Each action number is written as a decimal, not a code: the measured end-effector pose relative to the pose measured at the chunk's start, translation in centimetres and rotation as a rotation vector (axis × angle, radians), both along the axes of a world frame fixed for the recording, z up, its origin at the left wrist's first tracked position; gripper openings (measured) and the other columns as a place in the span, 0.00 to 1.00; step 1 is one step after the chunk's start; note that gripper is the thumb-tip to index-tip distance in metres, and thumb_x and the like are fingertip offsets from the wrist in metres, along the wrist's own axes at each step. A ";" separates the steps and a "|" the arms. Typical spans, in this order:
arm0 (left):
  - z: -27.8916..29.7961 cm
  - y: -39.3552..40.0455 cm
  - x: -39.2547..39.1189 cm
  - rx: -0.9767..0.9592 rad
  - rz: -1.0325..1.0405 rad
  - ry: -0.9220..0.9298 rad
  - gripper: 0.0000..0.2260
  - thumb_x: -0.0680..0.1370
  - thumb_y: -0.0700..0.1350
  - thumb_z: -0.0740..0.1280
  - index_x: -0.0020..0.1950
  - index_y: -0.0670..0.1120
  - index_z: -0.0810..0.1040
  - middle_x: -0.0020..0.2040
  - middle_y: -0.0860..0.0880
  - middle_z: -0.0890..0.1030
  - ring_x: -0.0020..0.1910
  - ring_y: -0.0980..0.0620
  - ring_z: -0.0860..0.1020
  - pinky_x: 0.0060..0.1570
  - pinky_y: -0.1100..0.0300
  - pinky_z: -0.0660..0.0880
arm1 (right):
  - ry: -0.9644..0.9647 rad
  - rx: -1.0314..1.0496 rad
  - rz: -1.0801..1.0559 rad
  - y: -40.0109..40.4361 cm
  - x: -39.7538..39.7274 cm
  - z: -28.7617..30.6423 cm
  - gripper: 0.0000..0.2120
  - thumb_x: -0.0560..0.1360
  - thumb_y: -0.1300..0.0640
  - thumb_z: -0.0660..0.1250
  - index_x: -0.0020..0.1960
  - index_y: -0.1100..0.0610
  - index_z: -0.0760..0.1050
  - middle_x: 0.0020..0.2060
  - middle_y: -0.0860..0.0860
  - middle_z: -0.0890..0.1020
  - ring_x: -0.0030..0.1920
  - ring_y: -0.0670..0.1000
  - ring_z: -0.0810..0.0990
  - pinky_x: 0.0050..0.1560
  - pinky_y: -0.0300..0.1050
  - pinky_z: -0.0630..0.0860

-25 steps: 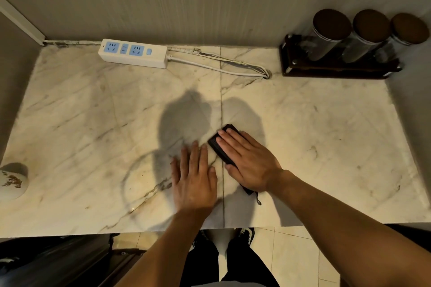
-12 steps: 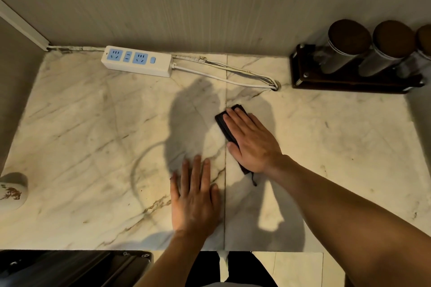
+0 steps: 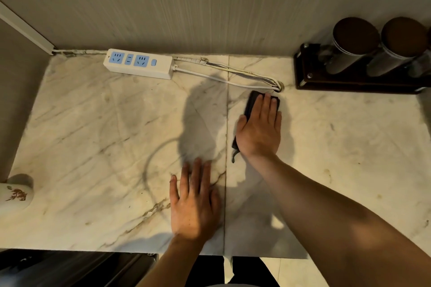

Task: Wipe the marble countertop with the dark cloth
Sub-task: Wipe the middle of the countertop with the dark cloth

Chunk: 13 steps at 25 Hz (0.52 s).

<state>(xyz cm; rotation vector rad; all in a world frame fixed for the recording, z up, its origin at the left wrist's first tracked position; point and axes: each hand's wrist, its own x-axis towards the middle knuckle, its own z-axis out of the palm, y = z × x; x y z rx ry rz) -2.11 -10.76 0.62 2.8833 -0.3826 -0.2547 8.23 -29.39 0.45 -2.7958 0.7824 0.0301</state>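
Note:
The white, grey-veined marble countertop [image 3: 98, 137] fills the view. My right hand [image 3: 260, 126] lies flat, palm down, on the folded dark cloth [image 3: 250, 102] and presses it onto the marble just right of the centre seam, close to the cables at the back. The cloth shows past my fingertips, and a small tail of it sticks out by my wrist. Palm down with fingers spread, my left hand [image 3: 193, 202] rests on the marble near the front edge, left of the seam, holding nothing.
A white power strip [image 3: 140, 63] with blue sockets lies at the back; its cables [image 3: 233, 75] run right to a hole. A dark tray [image 3: 349, 81] with brown-lidded canisters [image 3: 354, 39] stands back right. A white cup [image 3: 15, 193] sits front left. Walls close the back and left.
My right hand has pushed the cloth away from me, from beside my left hand toward the back wall and slightly right. The left hand has stayed flat in place.

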 end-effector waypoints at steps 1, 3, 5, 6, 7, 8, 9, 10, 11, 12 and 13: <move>0.1 0.0 0.0 0.000 0.001 0.003 0.27 0.76 0.53 0.56 0.75 0.50 0.63 0.76 0.48 0.62 0.75 0.45 0.57 0.72 0.41 0.53 | -0.005 0.014 -0.065 0.3 -0.2 0.0 0.31 0.79 0.48 0.48 0.77 0.62 0.45 0.78 0.58 0.49 0.77 0.56 0.45 0.76 0.53 0.43; 0.1 -0.1 0.1 0.002 0.003 0.011 0.27 0.76 0.54 0.55 0.75 0.50 0.63 0.76 0.48 0.62 0.75 0.45 0.57 0.72 0.41 0.52 | -0.012 0.037 -0.151 0.6 -0.7 -0.1 0.31 0.80 0.49 0.49 0.77 0.62 0.44 0.77 0.59 0.49 0.77 0.57 0.44 0.75 0.52 0.42; 0.1 0.0 0.0 0.006 0.005 0.018 0.27 0.76 0.54 0.54 0.75 0.50 0.63 0.76 0.48 0.62 0.76 0.45 0.56 0.72 0.41 0.52 | -0.018 0.036 -0.180 0.7 -1.5 0.0 0.31 0.80 0.49 0.49 0.77 0.63 0.44 0.77 0.59 0.49 0.77 0.57 0.45 0.75 0.52 0.42; 0.1 0.0 0.0 0.008 0.006 0.019 0.27 0.76 0.54 0.54 0.75 0.49 0.62 0.76 0.48 0.61 0.76 0.45 0.56 0.72 0.41 0.52 | -0.019 0.031 -0.181 0.7 -1.9 0.0 0.31 0.80 0.49 0.49 0.77 0.63 0.44 0.77 0.59 0.49 0.77 0.57 0.45 0.75 0.52 0.43; 0.1 0.0 0.0 0.012 0.005 0.020 0.27 0.76 0.54 0.54 0.75 0.49 0.62 0.76 0.48 0.61 0.76 0.45 0.56 0.72 0.41 0.52 | -0.016 0.027 -0.181 0.8 -2.3 0.0 0.31 0.80 0.49 0.49 0.77 0.63 0.44 0.77 0.59 0.49 0.77 0.57 0.45 0.75 0.52 0.43; 0.1 0.0 0.0 0.016 0.000 0.017 0.27 0.77 0.53 0.54 0.76 0.49 0.61 0.76 0.48 0.61 0.76 0.45 0.55 0.72 0.41 0.52 | -0.014 0.024 -0.181 0.8 -2.8 0.0 0.31 0.80 0.49 0.49 0.77 0.63 0.44 0.77 0.60 0.49 0.77 0.57 0.45 0.75 0.52 0.42; 0.1 0.0 -0.1 0.021 -0.009 0.011 0.27 0.77 0.53 0.54 0.76 0.49 0.61 0.76 0.47 0.61 0.76 0.45 0.55 0.72 0.41 0.52 | -0.012 0.023 -0.182 0.9 -3.3 0.1 0.31 0.80 0.49 0.49 0.77 0.64 0.44 0.77 0.60 0.49 0.77 0.57 0.45 0.75 0.52 0.42; 0.1 0.0 -0.1 0.024 -0.017 0.002 0.26 0.77 0.53 0.54 0.76 0.49 0.61 0.76 0.47 0.61 0.76 0.45 0.55 0.71 0.41 0.52 | -0.017 0.022 -0.184 1.1 -3.8 0.1 0.31 0.80 0.49 0.50 0.77 0.64 0.44 0.77 0.61 0.49 0.77 0.58 0.45 0.75 0.52 0.43; 0.1 0.0 -0.1 0.026 -0.022 -0.006 0.26 0.77 0.53 0.54 0.75 0.48 0.61 0.76 0.47 0.61 0.75 0.45 0.56 0.71 0.41 0.52 | -0.024 0.022 -0.190 1.2 -4.3 0.2 0.31 0.80 0.49 0.50 0.77 0.64 0.45 0.77 0.61 0.50 0.77 0.58 0.46 0.75 0.52 0.43; 0.0 0.0 -0.1 0.028 -0.022 -0.011 0.27 0.77 0.53 0.54 0.76 0.48 0.61 0.76 0.47 0.61 0.75 0.46 0.56 0.71 0.41 0.52 | -0.029 0.021 -0.200 1.4 -5.0 0.2 0.31 0.80 0.50 0.51 0.76 0.65 0.45 0.77 0.61 0.50 0.77 0.58 0.46 0.75 0.52 0.43; 0.0 -0.1 -0.1 0.028 -0.017 -0.012 0.27 0.77 0.53 0.54 0.76 0.49 0.60 0.76 0.48 0.60 0.75 0.47 0.55 0.71 0.42 0.52 | -0.027 0.021 -0.210 1.6 -5.6 0.3 0.31 0.80 0.50 0.51 0.76 0.65 0.45 0.77 0.61 0.50 0.77 0.58 0.46 0.75 0.52 0.43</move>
